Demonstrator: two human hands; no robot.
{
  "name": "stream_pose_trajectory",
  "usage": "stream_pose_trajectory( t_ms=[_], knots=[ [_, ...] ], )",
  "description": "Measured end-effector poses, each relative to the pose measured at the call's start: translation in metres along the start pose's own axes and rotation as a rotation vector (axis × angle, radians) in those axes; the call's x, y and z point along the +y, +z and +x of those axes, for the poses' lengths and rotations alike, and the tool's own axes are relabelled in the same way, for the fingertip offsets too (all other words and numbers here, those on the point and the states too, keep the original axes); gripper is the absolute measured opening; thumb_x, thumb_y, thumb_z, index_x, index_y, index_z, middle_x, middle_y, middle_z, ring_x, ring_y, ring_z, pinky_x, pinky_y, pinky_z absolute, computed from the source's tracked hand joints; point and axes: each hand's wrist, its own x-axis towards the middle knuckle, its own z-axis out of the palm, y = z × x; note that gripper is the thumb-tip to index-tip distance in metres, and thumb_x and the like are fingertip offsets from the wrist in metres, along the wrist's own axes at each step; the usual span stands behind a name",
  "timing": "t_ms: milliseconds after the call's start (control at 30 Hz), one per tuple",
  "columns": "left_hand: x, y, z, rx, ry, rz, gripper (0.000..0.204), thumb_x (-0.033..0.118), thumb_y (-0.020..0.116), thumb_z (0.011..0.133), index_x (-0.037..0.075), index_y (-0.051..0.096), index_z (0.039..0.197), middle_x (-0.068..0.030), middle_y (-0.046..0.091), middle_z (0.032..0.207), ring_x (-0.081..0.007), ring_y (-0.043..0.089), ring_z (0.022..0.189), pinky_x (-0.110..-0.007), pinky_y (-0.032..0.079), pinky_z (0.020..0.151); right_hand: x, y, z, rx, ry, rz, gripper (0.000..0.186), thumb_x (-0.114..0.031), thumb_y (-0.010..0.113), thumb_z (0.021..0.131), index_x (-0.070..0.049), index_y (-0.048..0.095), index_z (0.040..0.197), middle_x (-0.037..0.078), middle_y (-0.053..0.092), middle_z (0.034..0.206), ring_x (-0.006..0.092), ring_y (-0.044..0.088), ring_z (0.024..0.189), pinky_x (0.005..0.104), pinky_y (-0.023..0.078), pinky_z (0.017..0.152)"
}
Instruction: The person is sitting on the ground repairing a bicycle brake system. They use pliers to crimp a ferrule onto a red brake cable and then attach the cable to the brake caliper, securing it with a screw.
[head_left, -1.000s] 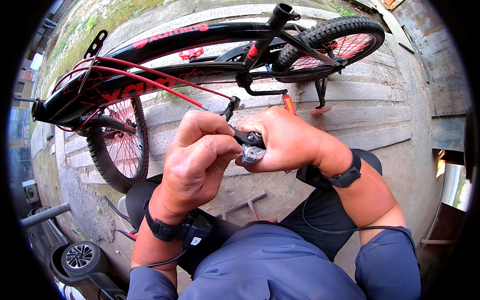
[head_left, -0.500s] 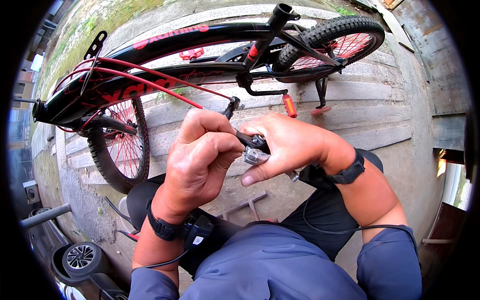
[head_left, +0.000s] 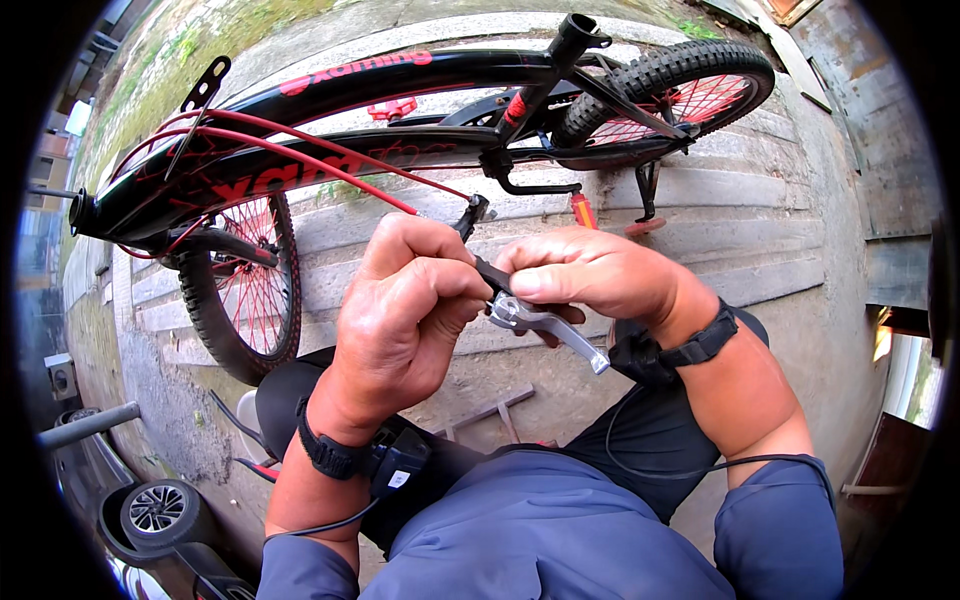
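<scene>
My right hand (head_left: 600, 280) holds a bicycle brake lever (head_left: 555, 325), thumb on top of its black bracket and other fingers underneath. The silver lever blade points down and right. Closed in a pinch, my left hand (head_left: 395, 320) meets the bracket's left end. A red brake cable (head_left: 370, 192) runs into my left hand, where the fingers hide its end. Just beyond the hands, a second, black lever piece (head_left: 472, 215) hangs on the other red cable (head_left: 420, 176). Both cables come from the front of a black and red bicycle frame (head_left: 330, 150).
The bicycle lies across the far side, its front wheel (head_left: 245, 285) at left and rear wheel (head_left: 680, 95) at right. A red pedal (head_left: 583, 210) and kickstand (head_left: 645, 200) project toward me. A metal pipe (head_left: 90, 425) and a parked car (head_left: 150, 520) are at lower left.
My right hand has shifted its grip on the brake lever, bringing the thumb up onto the bracket. The silver blade, mostly covered before, now shows. My left hand keeps its pinch.
</scene>
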Motion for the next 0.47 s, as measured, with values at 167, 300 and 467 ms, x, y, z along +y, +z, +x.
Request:
stream_pose_trajectory(
  t_ms=[167, 300, 467],
  knots=[
    [-0.006, 0.000, 0.001, 0.065, -0.012, -0.023, 0.021, -0.010, 0.070, 0.073, 0.003, 0.063, 0.088, -0.0087, 0.056, 0.091, -0.0216, 0.055, 0.080, -0.030, 0.048, 0.066, 0.004, -0.005, -0.011, -0.034, -0.138, 0.132, 0.047, -0.014, 0.057, 0.091, 0.001, 0.047, 0.135, 0.009, 0.063, 0.109, 0.0122, 0.061, 0.095, 0.0240, 0.051, 0.075],
    [-0.005, -0.002, 0.003, 0.078, -0.055, -0.063, 0.021, -0.011, 0.068, 0.075, 0.003, 0.063, 0.089, -0.0088, 0.056, 0.093, -0.0213, 0.056, 0.080, -0.031, 0.049, 0.066, 0.002, 0.004, -0.013, -0.041, -0.142, 0.187, 0.062, -0.006, 0.068, 0.085, 0.001, 0.040, 0.140, 0.011, 0.059, 0.117, 0.0148, 0.060, 0.104, 0.0295, 0.049, 0.089],
    [-0.003, 0.000, -0.002, 0.074, -0.231, -0.242, 0.021, -0.011, 0.067, 0.078, 0.004, 0.064, 0.091, -0.0088, 0.056, 0.099, -0.0211, 0.056, 0.081, -0.031, 0.051, 0.067, -0.005, 0.010, -0.012, 0.210, -0.154, -0.217, 0.087, -0.022, 0.084, 0.077, -0.005, 0.032, 0.145, 0.011, 0.054, 0.124, 0.0174, 0.054, 0.115, 0.0327, 0.046, 0.097]
  ],
)
